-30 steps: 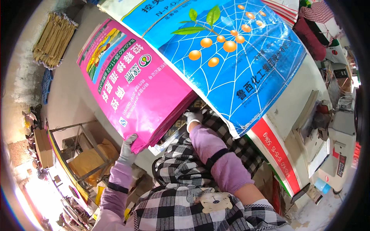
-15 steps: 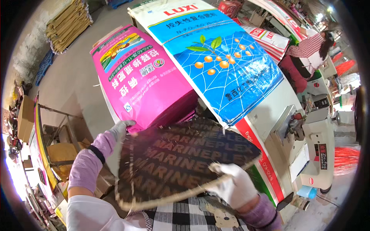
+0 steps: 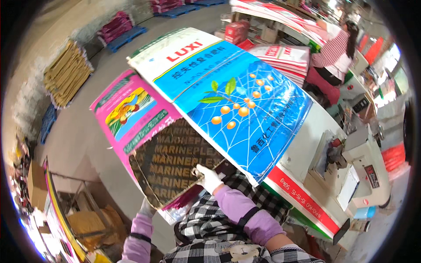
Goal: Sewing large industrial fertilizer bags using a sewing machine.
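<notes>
A dark brown board (image 3: pixel 169 160), thin and printed with rows of pale lettering, lies over the near part of a pink printed sack (image 3: pixel 103 103). My gloved right hand (image 3: pixel 208 177) is at the board's near right edge, its fingers bent and closed on it. At the board's near left corner is my gloved left hand (image 3: pixel 149 207); its fingers are hidden by the corner. More pink sacking shows under the board's near edge. Right beside it, a blue and white sack (image 3: pixel 245 105) with an orange berry print lies on top of a pile and overlaps the pink one.
A sewing machine (image 3: pixel 366 171) stands on the right by the white table. Farther back, a person in a striped top (image 3: pixel 326 55) works near piled red and white sacks (image 3: pixel 280 59). Brown sacks (image 3: pixel 68 74) are stacked by the wall. A metal-framed cart (image 3: pixel 83 206) stands at the near left.
The board has moved away from me and now lies flat on the pink sack, covering its near part. My left hand has left the pink sack's corner for the board's near left corner.
</notes>
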A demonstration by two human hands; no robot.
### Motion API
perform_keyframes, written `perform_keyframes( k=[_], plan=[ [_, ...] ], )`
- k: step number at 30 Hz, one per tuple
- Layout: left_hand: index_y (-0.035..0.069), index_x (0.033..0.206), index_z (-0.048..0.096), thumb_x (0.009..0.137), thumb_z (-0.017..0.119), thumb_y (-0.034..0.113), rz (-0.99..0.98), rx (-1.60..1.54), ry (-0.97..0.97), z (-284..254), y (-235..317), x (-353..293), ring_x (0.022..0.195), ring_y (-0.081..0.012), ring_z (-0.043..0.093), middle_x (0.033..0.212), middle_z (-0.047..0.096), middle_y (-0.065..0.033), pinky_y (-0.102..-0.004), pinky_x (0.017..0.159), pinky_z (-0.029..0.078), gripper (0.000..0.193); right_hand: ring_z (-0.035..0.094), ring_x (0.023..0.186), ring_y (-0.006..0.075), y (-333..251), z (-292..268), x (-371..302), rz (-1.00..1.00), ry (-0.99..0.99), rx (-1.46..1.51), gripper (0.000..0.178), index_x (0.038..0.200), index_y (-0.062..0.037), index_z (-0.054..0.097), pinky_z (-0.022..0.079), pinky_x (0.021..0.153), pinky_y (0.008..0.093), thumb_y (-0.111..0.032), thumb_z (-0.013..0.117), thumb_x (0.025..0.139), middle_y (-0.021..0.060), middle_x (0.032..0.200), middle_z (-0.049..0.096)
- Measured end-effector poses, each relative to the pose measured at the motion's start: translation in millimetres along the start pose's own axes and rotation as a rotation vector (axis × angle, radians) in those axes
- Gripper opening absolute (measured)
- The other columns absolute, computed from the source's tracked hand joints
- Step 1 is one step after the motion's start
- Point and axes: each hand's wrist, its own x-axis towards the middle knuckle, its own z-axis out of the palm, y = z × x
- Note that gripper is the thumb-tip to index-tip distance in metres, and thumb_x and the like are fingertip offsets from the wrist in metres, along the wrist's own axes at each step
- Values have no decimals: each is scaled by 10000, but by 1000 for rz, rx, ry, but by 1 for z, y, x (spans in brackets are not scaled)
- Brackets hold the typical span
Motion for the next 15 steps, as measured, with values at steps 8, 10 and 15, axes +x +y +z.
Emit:
perform_keyframes(
  k=[8, 10, 15],
  plan=[
    [48, 1221, 576, 944, 474, 402, -324, -692, -105, 165, 93, 186, 1029, -227, 602, 1032, 651, -46, -301, 942, 439, 461, 477, 1283, 225, 18, -112, 44, -520, -345, -574, 591, 1383, -116, 497, 467, 977, 487, -441, 614, 903, 57, 1376, 536],
    [45, 1225, 574, 943, 481, 403, -369, -554, -388, 224, 106, 212, 1034, -227, 599, 1041, 648, -50, -306, 948, 437, 465, 603, 1140, 267, -10, -77, 23, -88, -42, -161, 473, 1219, -55, 614, 507, 922, 517, -392, 620, 888, 105, 1065, 698],
    [38, 1233, 568, 938, 500, 406, -275, -305, -702, 289, 149, 250, 1047, -227, 592, 1062, 638, -61, -318, 963, 430, 476, 643, 683, 252, -44, -133, -170, -787, 185, -896, 315, 799, -7, 677, 498, 667, 397, -306, 578, 797, 147, 788, 688]
  ],
)
